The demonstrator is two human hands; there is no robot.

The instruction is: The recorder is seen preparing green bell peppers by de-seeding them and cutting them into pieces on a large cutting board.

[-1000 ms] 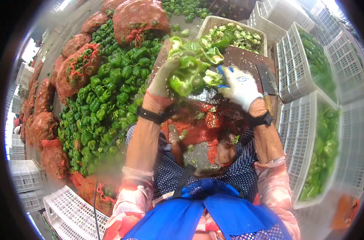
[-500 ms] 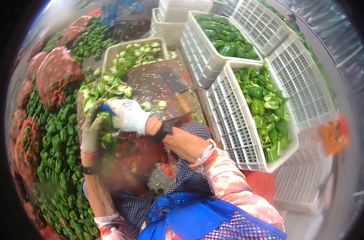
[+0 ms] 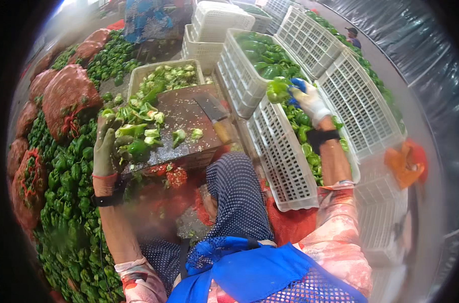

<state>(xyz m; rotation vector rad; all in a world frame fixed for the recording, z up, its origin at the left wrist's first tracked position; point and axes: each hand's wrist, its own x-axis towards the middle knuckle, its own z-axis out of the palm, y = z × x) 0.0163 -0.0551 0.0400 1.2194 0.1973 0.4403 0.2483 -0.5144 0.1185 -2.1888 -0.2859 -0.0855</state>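
Observation:
My left hand (image 3: 106, 151), in an olive-grey glove, is at the near left corner of the cutting board. Its fingers curl to the right around a green pepper (image 3: 137, 150), partly hidden by cut pieces. My right hand (image 3: 310, 102), in a white glove with blue fingertips, is above the nearer pepper crate and grips a light green cut pepper (image 3: 278, 90). On the dark cutting board (image 3: 181, 108) lie a cleaver (image 3: 209, 108) with a wooden handle, a pile of cut pepper pieces (image 3: 138, 113), two small pepper cores (image 3: 179, 136) and scattered seeds.
A white crate (image 3: 285, 156) of cut peppers stands at my right, with another pepper-filled crate (image 3: 234, 76) beyond. A tub (image 3: 134, 83) of pepper cores sits behind the board. Whole peppers (image 3: 70, 202) heap at left beside red mesh sacks (image 3: 70, 101). Empty crates (image 3: 360, 93) line the right.
My right hand has moved from beside my left hand to above the crate on the right, carrying a cut pepper. My left hand has stayed near the board's left corner.

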